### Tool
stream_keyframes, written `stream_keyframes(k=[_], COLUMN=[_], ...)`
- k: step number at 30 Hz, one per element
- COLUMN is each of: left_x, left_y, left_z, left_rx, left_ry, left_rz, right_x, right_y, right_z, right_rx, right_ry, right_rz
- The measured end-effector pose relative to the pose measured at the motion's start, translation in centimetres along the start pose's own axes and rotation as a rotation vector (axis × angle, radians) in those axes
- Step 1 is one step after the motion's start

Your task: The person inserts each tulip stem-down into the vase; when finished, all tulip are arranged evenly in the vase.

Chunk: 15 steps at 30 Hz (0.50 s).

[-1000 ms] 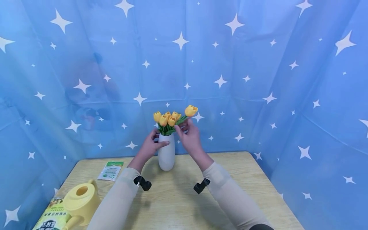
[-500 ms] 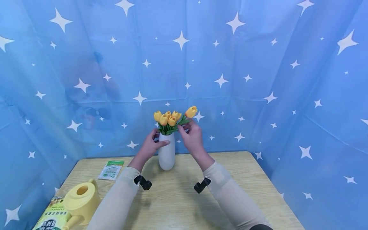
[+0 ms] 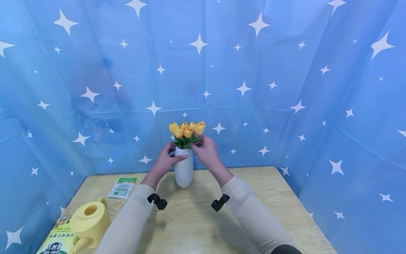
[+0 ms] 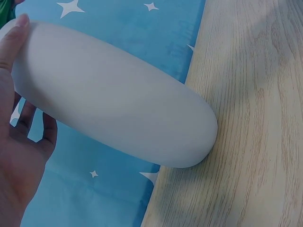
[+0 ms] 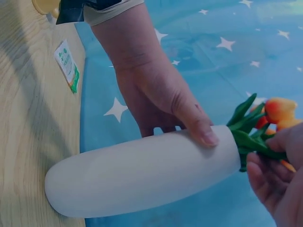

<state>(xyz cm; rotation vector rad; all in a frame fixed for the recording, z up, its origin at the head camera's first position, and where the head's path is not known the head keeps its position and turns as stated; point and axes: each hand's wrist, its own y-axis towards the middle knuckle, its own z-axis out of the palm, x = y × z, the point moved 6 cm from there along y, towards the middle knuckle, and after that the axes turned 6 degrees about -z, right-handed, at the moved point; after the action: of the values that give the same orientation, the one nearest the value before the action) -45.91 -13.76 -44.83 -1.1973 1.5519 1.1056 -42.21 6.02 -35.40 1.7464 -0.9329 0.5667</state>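
A tall white vase (image 3: 184, 171) stands upright on the table, with several yellow tulips (image 3: 188, 132) bunched in its mouth. My left hand (image 3: 163, 163) grips the vase near its top, thumb across the front and fingers behind. In the left wrist view, that hand (image 4: 23, 156) lies along the upper part of the vase (image 4: 118, 99). My right hand (image 3: 207, 151) is at the right side of the bouquet. The right wrist view has its thumb and fingers (image 5: 270, 184) pinching a green tulip leaf or stem (image 5: 255, 142) just above the rim.
A yellow watering can (image 3: 90, 224) stands at the table's front left, beside a green-and-yellow bag (image 3: 58, 238). Farther back on the left lies a small green-and-white packet (image 3: 122, 188). A blue star-patterned curtain (image 3: 241, 116) hangs close behind the table (image 3: 253, 197).
The tulip at the right has come inward and down, from apart to right beside the other blooms. My right hand has moved left with it. The left hand keeps its grip on the vase.
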Motion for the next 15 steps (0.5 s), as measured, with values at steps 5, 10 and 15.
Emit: stream_keyframes(k=[5,10,15], left_x=[0.04,-0.01,0.03], left_y=[0.04,0.03,0.03], left_z=[0.08,0.07,0.05], left_rx=[0.007,0.006,0.001], left_ry=[-0.002,-0.001,0.004], left_rz=[0.004,-0.006,-0.014], right_x=[0.06,0.24,0.25], right_y=[0.19,0.27,0.51], right_z=[0.40,0.51,0.29], right_rx=[0.003,0.017,0.015], right_ry=[0.015,0.031,0.031], right_rz=[0.022,0.048,0.061])
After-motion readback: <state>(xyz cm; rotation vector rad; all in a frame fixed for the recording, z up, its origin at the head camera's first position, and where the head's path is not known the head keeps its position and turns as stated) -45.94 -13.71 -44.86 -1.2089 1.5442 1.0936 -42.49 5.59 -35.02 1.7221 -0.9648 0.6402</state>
